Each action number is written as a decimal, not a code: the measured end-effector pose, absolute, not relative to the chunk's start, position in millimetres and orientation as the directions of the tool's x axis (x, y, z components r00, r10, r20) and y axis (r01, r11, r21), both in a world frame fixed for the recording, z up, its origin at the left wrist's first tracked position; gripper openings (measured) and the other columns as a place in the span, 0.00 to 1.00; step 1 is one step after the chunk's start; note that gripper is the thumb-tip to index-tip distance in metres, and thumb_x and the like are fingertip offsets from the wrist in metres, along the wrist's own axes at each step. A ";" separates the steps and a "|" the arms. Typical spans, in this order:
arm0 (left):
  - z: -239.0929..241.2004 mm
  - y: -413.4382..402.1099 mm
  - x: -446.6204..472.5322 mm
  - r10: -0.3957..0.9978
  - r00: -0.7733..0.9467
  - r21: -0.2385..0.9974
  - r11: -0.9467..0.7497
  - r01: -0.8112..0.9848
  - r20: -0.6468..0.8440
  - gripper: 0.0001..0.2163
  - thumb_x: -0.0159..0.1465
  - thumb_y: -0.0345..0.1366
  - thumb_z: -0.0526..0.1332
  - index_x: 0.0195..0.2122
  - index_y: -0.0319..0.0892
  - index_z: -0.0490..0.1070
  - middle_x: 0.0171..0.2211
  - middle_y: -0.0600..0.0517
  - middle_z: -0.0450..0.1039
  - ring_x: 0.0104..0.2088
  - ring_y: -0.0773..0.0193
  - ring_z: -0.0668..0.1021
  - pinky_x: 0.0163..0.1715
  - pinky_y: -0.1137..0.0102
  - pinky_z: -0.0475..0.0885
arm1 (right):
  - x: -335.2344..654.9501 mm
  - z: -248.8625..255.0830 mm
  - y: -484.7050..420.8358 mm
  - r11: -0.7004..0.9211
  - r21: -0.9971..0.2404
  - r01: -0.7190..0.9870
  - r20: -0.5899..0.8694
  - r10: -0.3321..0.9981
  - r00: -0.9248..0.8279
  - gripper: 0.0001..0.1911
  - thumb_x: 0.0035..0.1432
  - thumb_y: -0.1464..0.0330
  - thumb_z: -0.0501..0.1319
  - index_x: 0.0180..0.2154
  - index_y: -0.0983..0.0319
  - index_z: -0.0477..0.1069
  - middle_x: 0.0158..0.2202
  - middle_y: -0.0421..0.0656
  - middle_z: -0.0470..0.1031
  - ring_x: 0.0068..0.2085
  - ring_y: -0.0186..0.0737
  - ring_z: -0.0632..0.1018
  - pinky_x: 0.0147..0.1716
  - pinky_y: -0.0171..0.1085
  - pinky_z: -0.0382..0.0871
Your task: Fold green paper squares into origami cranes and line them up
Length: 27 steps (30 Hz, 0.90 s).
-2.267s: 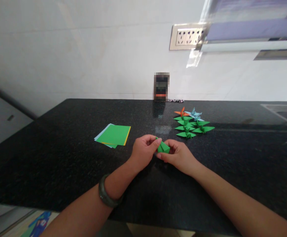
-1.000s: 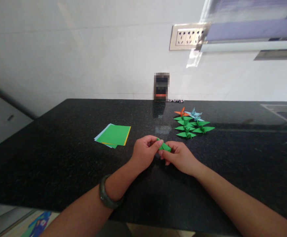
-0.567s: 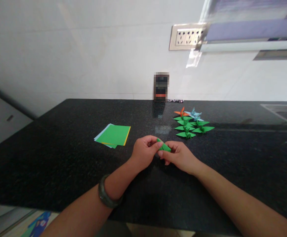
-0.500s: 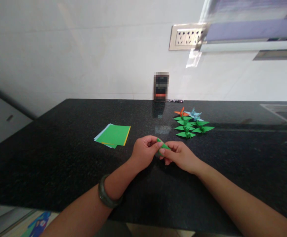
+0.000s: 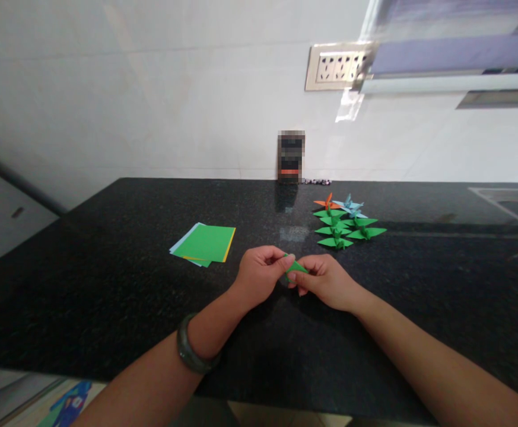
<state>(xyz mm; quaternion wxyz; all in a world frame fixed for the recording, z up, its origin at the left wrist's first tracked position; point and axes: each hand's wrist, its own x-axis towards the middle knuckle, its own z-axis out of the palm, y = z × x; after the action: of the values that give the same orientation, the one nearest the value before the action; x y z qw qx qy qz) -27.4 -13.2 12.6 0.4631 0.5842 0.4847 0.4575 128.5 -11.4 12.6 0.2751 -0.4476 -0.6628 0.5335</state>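
A small piece of folded green paper (image 5: pixel 298 268) is pinched between both hands, just above the dark countertop. My left hand (image 5: pixel 264 274) closes thumb and fingers on its left end. From the other side, my right hand (image 5: pixel 326 280) grips it with the thumb on top; fingertips cover much of the paper, so its full shape is hidden. Beyond the right hand stand several folded paper cranes: green cranes (image 5: pixel 335 230) in front, an orange crane (image 5: pixel 329 203) and light blue cranes (image 5: pixel 351 205) behind. Left of my hands lies a stack of square paper (image 5: pixel 207 243), green on top with blue and yellow edges showing.
The black speckled countertop (image 5: pixel 120 296) runs back to a white tiled wall (image 5: pixel 174 107). A blurred dark upright object (image 5: pixel 291 155) leans there, with a beaded strap (image 5: pixel 318 181) beside it. A wall socket (image 5: pixel 339 67) is above. A framed edge (image 5: pixel 508 204) lies at far right.
The green paper has turned slightly in my fingers, showing a flatter, wider face. Both hands stay in nearly the same place; the cranes and the paper stack have not moved.
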 end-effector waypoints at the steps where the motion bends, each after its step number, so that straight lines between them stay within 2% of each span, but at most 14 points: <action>1: 13.0 -13.1 -27.3 0.992 0.106 0.989 -0.085 0.122 0.072 0.13 0.53 0.41 0.62 0.19 0.38 0.69 0.15 0.56 0.65 0.18 0.72 0.66 0.20 0.75 0.60 | 128.2 12.7 -11.9 0.029 -0.956 0.291 -0.111 0.885 -0.453 0.11 0.50 0.65 0.59 0.22 0.65 0.70 0.17 0.38 0.69 0.19 0.28 0.68 0.20 0.29 0.59; 4: 15.0 -12.1 -26.7 0.993 0.118 1.000 0.028 -0.005 -0.027 0.18 0.56 0.48 0.58 0.18 0.37 0.68 0.15 0.54 0.65 0.18 0.71 0.67 0.21 0.74 0.62 | 127.3 12.5 -13.3 0.002 -0.965 0.261 -0.123 0.879 -0.461 0.11 0.50 0.64 0.60 0.22 0.65 0.70 0.17 0.38 0.69 0.19 0.28 0.68 0.20 0.29 0.59; 7: 15.4 -10.7 -26.3 0.980 0.173 0.991 0.109 -0.074 -0.095 0.21 0.56 0.52 0.55 0.23 0.36 0.70 0.19 0.52 0.69 0.21 0.69 0.70 0.22 0.73 0.65 | 127.0 11.4 -13.2 -0.035 -0.970 0.239 -0.140 0.889 -0.435 0.12 0.48 0.62 0.61 0.21 0.65 0.70 0.17 0.38 0.69 0.18 0.28 0.68 0.20 0.29 0.60; 11: 11.9 -8.9 -27.3 0.965 0.263 0.999 -0.031 0.042 0.019 0.13 0.54 0.43 0.61 0.23 0.37 0.70 0.20 0.54 0.68 0.22 0.70 0.68 0.24 0.74 0.63 | 128.3 10.2 -10.9 -0.050 -0.972 0.229 -0.144 0.898 -0.416 0.13 0.47 0.61 0.62 0.23 0.65 0.70 0.20 0.39 0.71 0.20 0.28 0.69 0.21 0.29 0.62; 15: 8.0 -8.9 -29.3 0.971 0.225 0.958 -0.141 0.249 0.084 0.13 0.58 0.40 0.56 0.21 0.38 0.67 0.17 0.57 0.61 0.21 0.71 0.64 0.22 0.75 0.59 | 130.7 12.3 -7.8 -0.001 -0.977 0.212 -0.072 0.943 -0.324 0.13 0.47 0.59 0.62 0.26 0.64 0.69 0.20 0.37 0.67 0.20 0.29 0.67 0.19 0.29 0.61; 18: 6.7 -11.7 -28.7 0.946 0.310 0.882 -0.222 0.415 0.093 0.12 0.59 0.38 0.54 0.22 0.38 0.68 0.18 0.57 0.62 0.22 0.70 0.65 0.23 0.74 0.58 | 131.2 13.6 -6.8 0.036 -0.976 0.214 -0.022 0.965 -0.262 0.14 0.47 0.58 0.62 0.29 0.64 0.70 0.22 0.37 0.68 0.21 0.30 0.66 0.17 0.30 0.60; 23: 7.1 -15.9 -25.3 0.943 0.321 0.811 -0.250 0.529 0.081 0.10 0.57 0.36 0.56 0.23 0.38 0.71 0.19 0.55 0.66 0.23 0.69 0.67 0.24 0.74 0.59 | 128.4 10.7 -9.2 0.124 -0.950 0.287 0.053 0.968 -0.244 0.13 0.47 0.61 0.62 0.20 0.64 0.70 0.20 0.39 0.68 0.20 0.29 0.65 0.18 0.31 0.59; 27: 8.3 -14.7 -26.1 0.948 0.310 0.804 -0.241 0.544 0.074 0.10 0.56 0.37 0.57 0.21 0.38 0.70 0.17 0.56 0.65 0.21 0.69 0.66 0.21 0.74 0.58 | 124.8 11.2 -12.1 0.161 -0.942 0.295 0.119 0.981 -0.155 0.13 0.46 0.62 0.62 0.18 0.64 0.69 0.16 0.37 0.65 0.18 0.29 0.64 0.17 0.31 0.56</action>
<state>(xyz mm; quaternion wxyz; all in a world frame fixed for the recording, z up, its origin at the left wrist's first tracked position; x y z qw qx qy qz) -26.1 -14.7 8.3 0.3459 0.7316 0.5100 0.2917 124.8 -12.1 11.2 0.4158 -0.4998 -0.6384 0.4120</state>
